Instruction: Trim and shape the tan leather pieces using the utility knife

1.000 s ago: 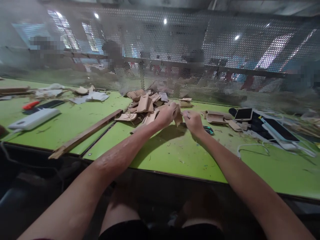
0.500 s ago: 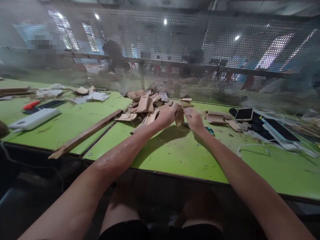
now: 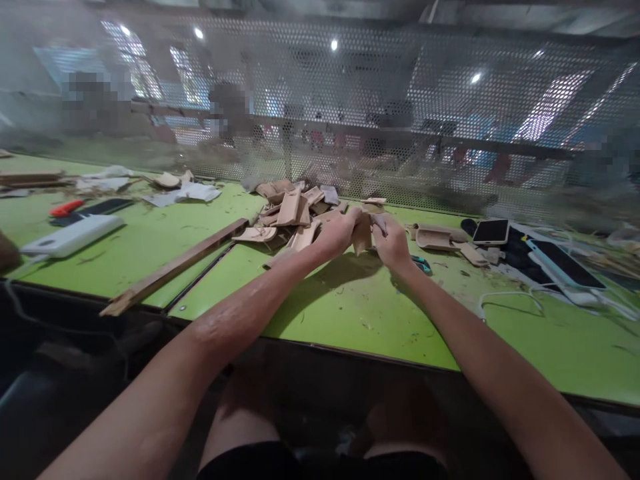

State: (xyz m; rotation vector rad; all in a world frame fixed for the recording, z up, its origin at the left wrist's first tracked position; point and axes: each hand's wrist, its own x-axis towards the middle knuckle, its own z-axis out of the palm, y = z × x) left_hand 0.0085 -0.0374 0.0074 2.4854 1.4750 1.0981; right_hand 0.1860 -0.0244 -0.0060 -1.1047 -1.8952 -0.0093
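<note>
My left hand (image 3: 338, 232) is closed around a tan leather piece (image 3: 362, 235) held just above the green table (image 3: 350, 300). My right hand (image 3: 391, 241) is closed too, its fingers pinched on the right side of that same piece; whether it also holds a small tool I cannot tell. Just behind my left hand lies a pile of tan leather pieces (image 3: 293, 208). A teal-handled tool (image 3: 421, 265) lies on the table right of my right wrist.
A long wooden strip (image 3: 175, 267) lies diagonally at left. A white power bank (image 3: 73, 235), a red tool (image 3: 65, 208) and papers sit far left. Phones (image 3: 491, 231) and more leather pieces (image 3: 435, 237) lie at right. A perforated metal screen (image 3: 350, 113) backs the table.
Both hands have come closer together and lifted slightly; my right hand now pinches the leather piece that my left hand holds.
</note>
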